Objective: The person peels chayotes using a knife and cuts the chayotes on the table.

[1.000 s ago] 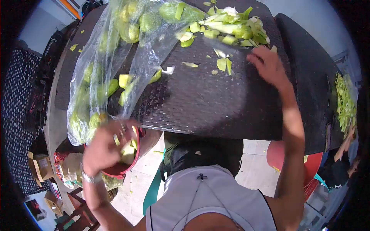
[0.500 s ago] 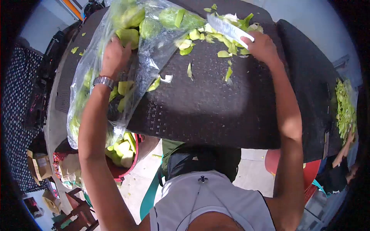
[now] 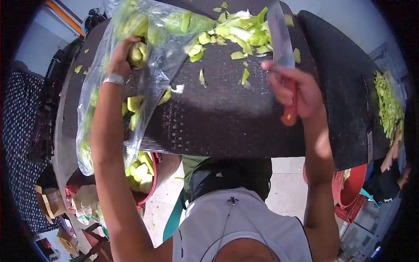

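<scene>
My right hand [image 3: 303,89] is closed around the red handle of a broad-bladed kitchen knife [image 3: 281,37], whose blade points away from me, up past the peelings. My left hand [image 3: 120,59] is at the opening of a clear plastic bag [image 3: 159,89], with its fingers round a green chayote [image 3: 138,54]. More chayotes [image 3: 131,24] lie inside the bag, blurred by the plastic. Pale green peelings and cut bits [image 3: 251,37] are heaped at the far side of the dark table mat [image 3: 218,122].
A red bucket [image 3: 153,183] of cut pieces stands below the table's left edge. Another red bucket [image 3: 351,185] stands at the right. Shredded greens [image 3: 386,102] lie at the far right, beside another person's arm [image 3: 391,153].
My right hand has drawn the knife back from the peelings and turned its blade upright. My left hand has shifted slightly left, with the chayote in its fingers. The view has moved a little.
</scene>
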`<move>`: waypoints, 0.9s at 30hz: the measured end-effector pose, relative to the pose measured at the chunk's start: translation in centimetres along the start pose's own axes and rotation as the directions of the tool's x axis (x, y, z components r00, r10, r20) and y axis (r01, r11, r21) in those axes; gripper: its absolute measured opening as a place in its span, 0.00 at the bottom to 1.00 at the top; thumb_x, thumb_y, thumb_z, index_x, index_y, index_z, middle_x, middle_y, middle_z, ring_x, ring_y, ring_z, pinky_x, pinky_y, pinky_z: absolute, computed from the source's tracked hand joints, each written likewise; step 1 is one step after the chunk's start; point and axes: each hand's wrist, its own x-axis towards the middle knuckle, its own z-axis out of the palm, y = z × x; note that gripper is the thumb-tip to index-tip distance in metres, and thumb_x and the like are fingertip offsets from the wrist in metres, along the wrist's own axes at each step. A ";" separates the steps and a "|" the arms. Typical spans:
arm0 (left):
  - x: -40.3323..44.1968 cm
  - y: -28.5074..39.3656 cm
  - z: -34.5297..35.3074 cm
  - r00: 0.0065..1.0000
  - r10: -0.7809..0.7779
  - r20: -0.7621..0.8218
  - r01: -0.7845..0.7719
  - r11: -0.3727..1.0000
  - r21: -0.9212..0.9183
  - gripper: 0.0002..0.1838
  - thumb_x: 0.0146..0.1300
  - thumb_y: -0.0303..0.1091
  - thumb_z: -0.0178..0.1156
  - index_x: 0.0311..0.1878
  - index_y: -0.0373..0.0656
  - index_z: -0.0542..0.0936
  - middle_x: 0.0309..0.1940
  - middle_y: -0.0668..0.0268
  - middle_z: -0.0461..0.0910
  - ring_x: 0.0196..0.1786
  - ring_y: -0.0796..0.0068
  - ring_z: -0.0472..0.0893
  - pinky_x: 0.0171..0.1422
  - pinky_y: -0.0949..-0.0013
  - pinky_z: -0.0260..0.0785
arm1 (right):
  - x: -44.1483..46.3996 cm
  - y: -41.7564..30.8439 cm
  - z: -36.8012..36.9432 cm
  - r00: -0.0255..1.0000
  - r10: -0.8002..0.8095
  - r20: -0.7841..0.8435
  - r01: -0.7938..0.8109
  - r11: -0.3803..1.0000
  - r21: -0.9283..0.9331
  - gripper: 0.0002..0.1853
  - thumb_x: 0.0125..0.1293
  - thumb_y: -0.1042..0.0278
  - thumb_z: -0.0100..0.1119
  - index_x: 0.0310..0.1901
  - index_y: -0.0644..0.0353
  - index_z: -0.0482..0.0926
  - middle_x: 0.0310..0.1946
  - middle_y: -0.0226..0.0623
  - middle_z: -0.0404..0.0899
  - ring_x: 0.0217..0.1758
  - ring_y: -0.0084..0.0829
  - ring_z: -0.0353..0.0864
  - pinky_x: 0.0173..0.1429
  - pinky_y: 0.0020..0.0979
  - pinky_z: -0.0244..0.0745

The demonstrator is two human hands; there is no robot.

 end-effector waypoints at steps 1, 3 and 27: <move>-2.7 1.2 0.0 0.990 -0.070 0.119 0.094 0.972 -0.213 0.19 0.62 0.44 0.70 0.48 0.41 0.83 0.39 0.58 0.87 0.46 0.62 0.87 0.52 0.58 0.80 | -0.3 0.5 -0.4 0.998 0.056 -0.019 -0.057 0.998 -0.038 0.18 0.78 0.57 0.57 0.57 0.63 0.78 0.27 0.27 0.73 0.21 0.18 0.70 0.24 0.23 0.69; -8.8 3.8 1.4 0.976 -0.001 0.218 0.098 0.896 -0.434 0.17 0.62 0.42 0.70 0.47 0.41 0.82 0.37 0.58 0.86 0.44 0.62 0.87 0.52 0.58 0.81 | -0.5 1.4 -0.6 0.983 0.172 -0.062 -0.178 0.978 -0.112 0.18 0.78 0.54 0.56 0.56 0.61 0.79 0.23 0.26 0.71 0.17 0.17 0.66 0.20 0.23 0.65; -22.6 -5.3 18.2 0.853 0.212 0.478 -0.484 0.665 0.569 0.36 0.45 0.44 0.79 0.59 0.40 0.81 0.40 0.52 0.88 0.47 0.53 0.88 0.54 0.58 0.78 | -2.0 3.0 1.7 0.889 -0.458 -0.021 -0.102 -0.153 -0.983 0.25 0.67 0.40 0.67 0.38 0.59 0.77 0.23 0.42 0.80 0.30 0.47 0.86 0.38 0.44 0.78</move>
